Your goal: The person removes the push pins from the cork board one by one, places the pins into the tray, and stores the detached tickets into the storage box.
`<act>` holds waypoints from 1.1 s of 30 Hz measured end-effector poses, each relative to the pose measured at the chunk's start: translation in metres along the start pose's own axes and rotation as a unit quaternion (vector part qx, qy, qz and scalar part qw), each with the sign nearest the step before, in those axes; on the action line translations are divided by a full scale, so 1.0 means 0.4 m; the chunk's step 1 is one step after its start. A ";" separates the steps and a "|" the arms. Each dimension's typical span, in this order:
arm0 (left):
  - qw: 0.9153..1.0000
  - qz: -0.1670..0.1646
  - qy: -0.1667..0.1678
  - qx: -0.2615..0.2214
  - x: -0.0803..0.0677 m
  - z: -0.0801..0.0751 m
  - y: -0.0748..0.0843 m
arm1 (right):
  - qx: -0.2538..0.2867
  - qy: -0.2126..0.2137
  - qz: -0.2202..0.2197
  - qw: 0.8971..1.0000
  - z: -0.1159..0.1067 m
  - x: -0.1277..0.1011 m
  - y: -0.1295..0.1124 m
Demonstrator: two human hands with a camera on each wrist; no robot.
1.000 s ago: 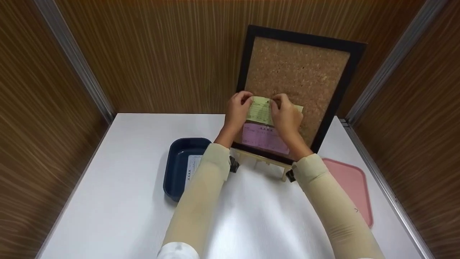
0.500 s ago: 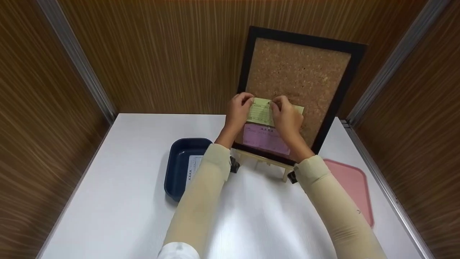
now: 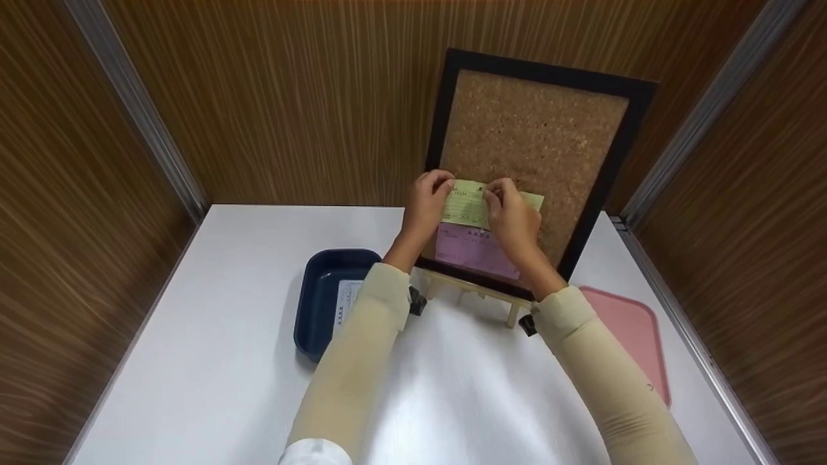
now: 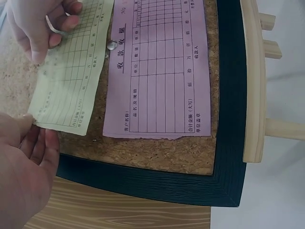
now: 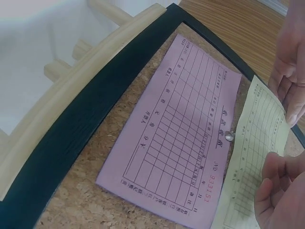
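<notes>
Got a pale green slip (image 3: 466,201) up on the lower part of the corkboard (image 3: 536,135), just above the pink slip (image 3: 475,252), long axis running across the board and roughly parallel to the pink one. Pinching its left end by the top corner with the left hand (image 3: 423,210), thumb and curled fingers (image 4: 45,148) on the paper. Looks pinched with the right hand (image 3: 515,223) too, farther along the top edge, with some slip poking out past it. Can't tell about anything tiny hidden inside that grip. So, most of the slip below both sets of fingers. Guessing it all hinges on the bottom edge: more cork showing at the left end, tighter near the shiny pin (image 5: 229,136) in the pink slip. Closer to that pin with the right hand.
</notes>
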State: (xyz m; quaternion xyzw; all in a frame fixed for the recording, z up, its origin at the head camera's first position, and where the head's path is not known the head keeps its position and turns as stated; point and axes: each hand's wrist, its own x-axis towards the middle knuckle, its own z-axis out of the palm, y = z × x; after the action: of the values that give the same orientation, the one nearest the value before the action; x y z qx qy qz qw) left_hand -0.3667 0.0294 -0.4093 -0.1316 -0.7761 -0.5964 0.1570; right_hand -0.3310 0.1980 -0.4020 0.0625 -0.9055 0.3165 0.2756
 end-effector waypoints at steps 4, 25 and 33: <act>1.000 0.011 0.003 -0.001 -0.003 -0.007 0.002 | 0.006 0.001 -0.007 1.000 -0.004 -0.006 -0.006; 0.998 0.050 0.033 -0.026 -0.103 -0.083 0.016 | 0.116 -0.005 -0.010 0.993 -0.051 -0.115 -0.045; 0.998 0.039 0.047 -0.015 -0.172 -0.127 0.011 | 0.182 0.004 -0.013 0.983 -0.073 -0.194 -0.003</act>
State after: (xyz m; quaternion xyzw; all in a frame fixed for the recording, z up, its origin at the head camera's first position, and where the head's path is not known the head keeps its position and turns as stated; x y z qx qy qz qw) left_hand -0.2977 -0.0196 -0.4209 -0.1366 -0.7529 -0.6071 0.2144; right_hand -0.2521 0.2102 -0.4244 0.1218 -0.8311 0.4725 0.2668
